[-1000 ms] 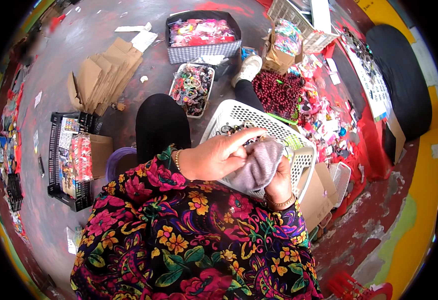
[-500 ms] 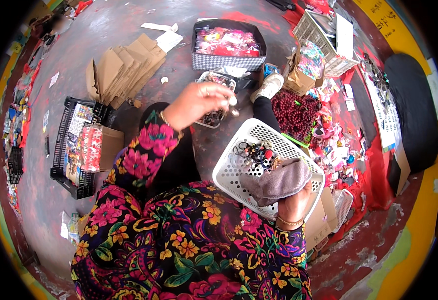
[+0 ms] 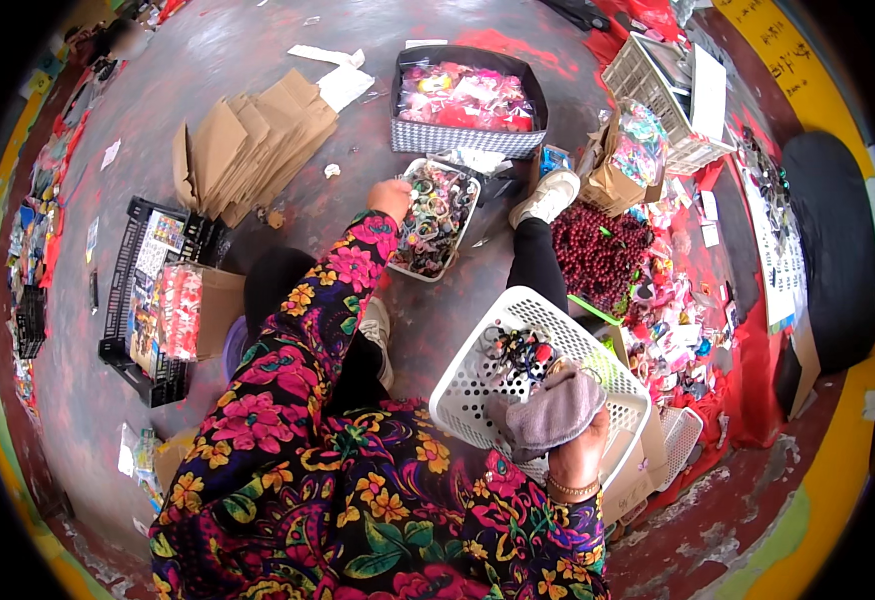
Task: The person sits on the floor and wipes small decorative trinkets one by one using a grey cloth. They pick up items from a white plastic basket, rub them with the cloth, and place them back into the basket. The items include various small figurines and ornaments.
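My left hand point(image 3: 391, 199) reaches out to the left rim of a small white tray point(image 3: 450, 266) on the floor. That tray is filled with a jumble of small multicoloured hair ties point(image 3: 438, 215). The fingers of this hand are too hidden to show whether they hold anything. My right hand point(image 3: 580, 455) is closed round a bunched greyish-mauve cloth point(image 3: 558, 410), over the near right part of a white perforated plastic basket point(image 3: 468, 385). Inside the basket, beyond the cloth, lies a small heap of mostly black hair ties point(image 3: 521, 352) with a red piece among them.
Flattened cardboard boxes point(image 3: 253, 145) lie at the far left, near a black crate point(image 3: 143, 300). Ahead stands a checked fabric bin point(image 3: 468, 137) of pink packets. Dark red beads point(image 3: 598, 255) and scattered packets point(image 3: 673, 310) spread to the right, below an open carton point(image 3: 613, 165).
My left hand has moved away from above the near side of the tray to its left rim, uncovering the hair ties. My right hand still grips the cloth; the view has shifted slightly.
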Demonstrator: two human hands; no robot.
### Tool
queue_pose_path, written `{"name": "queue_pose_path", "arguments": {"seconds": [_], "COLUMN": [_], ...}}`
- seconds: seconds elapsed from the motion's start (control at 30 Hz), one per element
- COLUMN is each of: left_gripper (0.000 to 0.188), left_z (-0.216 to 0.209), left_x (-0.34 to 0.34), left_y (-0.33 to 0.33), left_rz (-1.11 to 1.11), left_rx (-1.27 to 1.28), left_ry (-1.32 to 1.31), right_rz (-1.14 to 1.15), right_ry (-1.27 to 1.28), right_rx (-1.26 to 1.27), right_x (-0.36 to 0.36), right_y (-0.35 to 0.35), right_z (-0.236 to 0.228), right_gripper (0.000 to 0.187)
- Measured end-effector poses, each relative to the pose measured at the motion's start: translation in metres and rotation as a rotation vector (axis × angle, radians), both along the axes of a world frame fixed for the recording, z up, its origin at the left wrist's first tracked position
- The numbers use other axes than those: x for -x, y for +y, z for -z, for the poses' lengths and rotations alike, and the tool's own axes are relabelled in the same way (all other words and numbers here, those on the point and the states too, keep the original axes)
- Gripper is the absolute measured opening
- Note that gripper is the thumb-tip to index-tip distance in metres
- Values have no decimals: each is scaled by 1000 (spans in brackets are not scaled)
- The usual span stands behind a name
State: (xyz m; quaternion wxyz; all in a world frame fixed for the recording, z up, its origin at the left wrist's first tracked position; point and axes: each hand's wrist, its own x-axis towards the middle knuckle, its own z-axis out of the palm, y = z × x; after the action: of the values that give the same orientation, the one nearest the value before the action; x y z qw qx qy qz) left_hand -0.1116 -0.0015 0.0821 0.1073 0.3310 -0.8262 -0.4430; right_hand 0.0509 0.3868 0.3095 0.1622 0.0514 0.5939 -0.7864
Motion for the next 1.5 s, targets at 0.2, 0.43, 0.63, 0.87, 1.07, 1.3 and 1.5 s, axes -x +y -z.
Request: {"name": "queue_pose_path", "arguments": {"seconds": [0.2, 0.43, 0.63, 0.87, 1.07, 1.3, 1.5], "left_gripper": [22, 24, 20, 17, 19, 13, 15], "left_z": [-4, -26, -121, -249, -250, -197, -181], "left_x": [28, 20, -4, -79, -102, -104, -103], "left_y": [10, 25, 65, 170, 209, 244, 247], "left_rz": [29, 12, 225, 979, 1472, 1448, 1463], "left_rx": [156, 115, -213, -468, 95, 659, 703], "left_ry": [-21, -25, 353, 427, 207, -107, -150], "right_rz": [45, 18, 0, -802, -896, -862, -836], "right_ry": [-33, -4, -76, 372, 404, 465, 437], "right_rx": [7, 73, 349, -400, -418, -352, -331], "right_x": [-3, -11, -12, -19, -27, -28, -30], "right_y": [-5, -3, -2, 9, 19, 19, 22], "right_z": [-5, -9, -13, -20, -13, -9, -11], "right_gripper": [25, 26, 25, 24, 31, 26, 24]}}
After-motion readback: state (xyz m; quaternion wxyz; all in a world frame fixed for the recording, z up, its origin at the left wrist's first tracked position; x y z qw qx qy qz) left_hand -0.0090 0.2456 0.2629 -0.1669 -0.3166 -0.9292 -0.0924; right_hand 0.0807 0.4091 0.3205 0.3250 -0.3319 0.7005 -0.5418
